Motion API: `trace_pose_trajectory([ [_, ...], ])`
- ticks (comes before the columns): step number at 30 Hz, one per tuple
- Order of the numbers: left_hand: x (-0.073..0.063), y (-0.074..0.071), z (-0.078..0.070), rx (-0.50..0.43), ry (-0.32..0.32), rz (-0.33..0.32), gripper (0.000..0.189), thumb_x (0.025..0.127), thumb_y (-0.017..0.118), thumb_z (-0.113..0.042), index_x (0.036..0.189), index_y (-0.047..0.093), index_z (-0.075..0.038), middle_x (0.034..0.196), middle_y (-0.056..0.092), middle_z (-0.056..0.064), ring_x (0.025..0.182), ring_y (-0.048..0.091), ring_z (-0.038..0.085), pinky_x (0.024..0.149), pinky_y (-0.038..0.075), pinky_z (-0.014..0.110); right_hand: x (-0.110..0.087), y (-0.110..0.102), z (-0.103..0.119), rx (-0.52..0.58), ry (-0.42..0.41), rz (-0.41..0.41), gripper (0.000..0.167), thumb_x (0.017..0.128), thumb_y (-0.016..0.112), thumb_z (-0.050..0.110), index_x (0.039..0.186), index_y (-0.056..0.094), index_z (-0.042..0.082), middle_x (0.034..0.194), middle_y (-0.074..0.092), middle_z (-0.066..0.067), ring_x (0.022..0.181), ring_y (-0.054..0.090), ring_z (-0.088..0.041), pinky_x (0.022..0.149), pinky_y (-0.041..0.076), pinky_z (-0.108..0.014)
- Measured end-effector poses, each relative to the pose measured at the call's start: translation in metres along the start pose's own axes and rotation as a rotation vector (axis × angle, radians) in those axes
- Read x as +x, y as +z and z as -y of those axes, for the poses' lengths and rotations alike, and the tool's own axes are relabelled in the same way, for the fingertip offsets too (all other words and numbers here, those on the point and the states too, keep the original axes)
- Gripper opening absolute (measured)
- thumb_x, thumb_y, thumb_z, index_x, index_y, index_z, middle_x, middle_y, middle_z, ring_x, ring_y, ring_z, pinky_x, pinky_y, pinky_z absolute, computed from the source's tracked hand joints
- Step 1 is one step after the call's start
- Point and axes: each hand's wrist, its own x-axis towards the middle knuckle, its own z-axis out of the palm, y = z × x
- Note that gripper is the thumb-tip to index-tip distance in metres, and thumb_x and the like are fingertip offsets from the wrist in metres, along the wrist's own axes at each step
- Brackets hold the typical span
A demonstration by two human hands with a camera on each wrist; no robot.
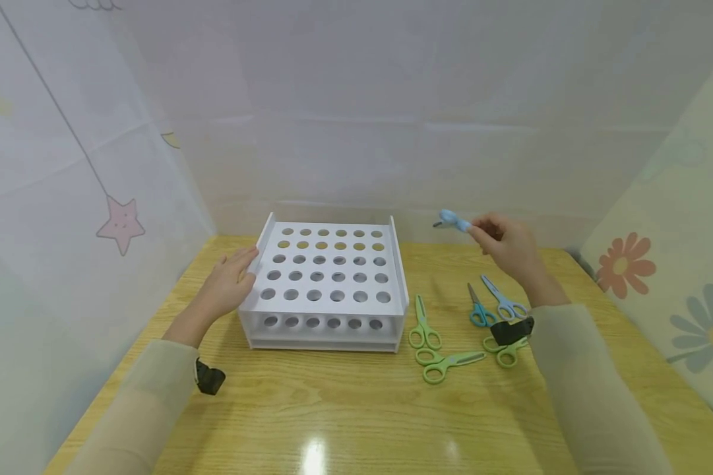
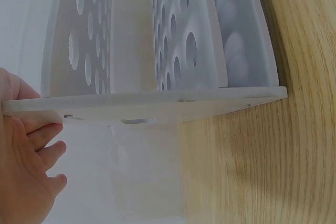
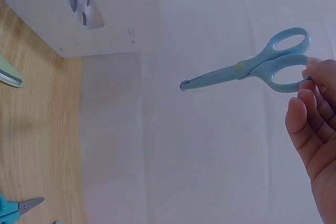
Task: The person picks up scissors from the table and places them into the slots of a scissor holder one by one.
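Observation:
A white rack [image 1: 326,307] with rows of round holes stands on the wooden table. My left hand [image 1: 228,280] grips the upper edge of its left side panel [image 2: 173,104], with fingers on the outer face and part of the hand behind the edge. Raised at the right, my right hand [image 1: 504,245] pinches light blue scissors [image 3: 220,77] by one handle loop. Their closed blades point left, towards the rack, well above the table. In the head view the scissors look foreshortened.
Right of the rack lie green scissors [image 1: 423,324], a second green pair [image 1: 449,362], teal scissors [image 1: 477,309] and another light blue pair [image 1: 502,298]. More green scissors [image 1: 506,351] lie partly under the right wrist's black strap mount [image 1: 512,331]. Pale printed curtains [image 1: 344,152] enclose the table.

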Motion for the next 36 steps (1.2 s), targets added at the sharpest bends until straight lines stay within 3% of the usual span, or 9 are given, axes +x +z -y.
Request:
trace_pose_trajectory([
  [7, -0.001, -0.001, 0.0, -0.005, -0.018, 0.01, 0.051, 0.093, 0.035, -0.013, 0.141, 0.032, 0.003, 0.146, 0.027, 0.019, 0.135, 0.017, 0.035, 0.11, 0.0, 0.047, 0.008, -0.004, 0.011, 0.021, -0.006, -0.03, 0.015, 0.09, 0.058, 0.012, 0.091, 0.062, -0.002, 0.066, 0.056, -0.007, 0.051, 0.05, -0.008, 0.046, 0.042, -0.016],
  [14, -0.002, -0.003, -0.001, -0.007, -0.02, 0.012, 0.051, 0.093, 0.035, -0.012, 0.141, 0.031, 0.003, 0.146, 0.026, 0.02, 0.135, 0.016, 0.035, 0.11, 0.0, 0.047, 0.014, -0.005, 0.018, 0.053, -0.07, -0.071, 0.011, 0.089, 0.059, 0.006, 0.089, 0.062, -0.004, 0.067, 0.057, -0.007, 0.049, 0.051, -0.008, 0.046, 0.044, -0.015],
  [20, -0.003, -0.004, -0.002, -0.012, -0.031, 0.02, 0.051, 0.093, 0.035, -0.013, 0.141, 0.031, 0.003, 0.146, 0.025, 0.02, 0.136, 0.015, 0.034, 0.11, 0.0, 0.046, 0.016, -0.006, 0.027, 0.057, -0.059, -0.07, 0.013, 0.089, 0.059, 0.008, 0.089, 0.062, -0.004, 0.068, 0.058, -0.007, 0.05, 0.053, -0.01, 0.048, 0.045, -0.015],
  [36, -0.002, -0.002, -0.001, -0.007, -0.021, 0.011, 0.051, 0.092, 0.035, -0.013, 0.141, 0.032, 0.003, 0.146, 0.027, 0.02, 0.136, 0.015, 0.034, 0.11, 0.001, 0.046, 0.017, 0.002, 0.055, 0.249, -0.096, -0.037, 0.009, 0.088, 0.056, -0.003, 0.088, 0.062, -0.009, 0.065, 0.057, 0.002, 0.05, 0.052, -0.011, 0.048, 0.045, -0.015],
])
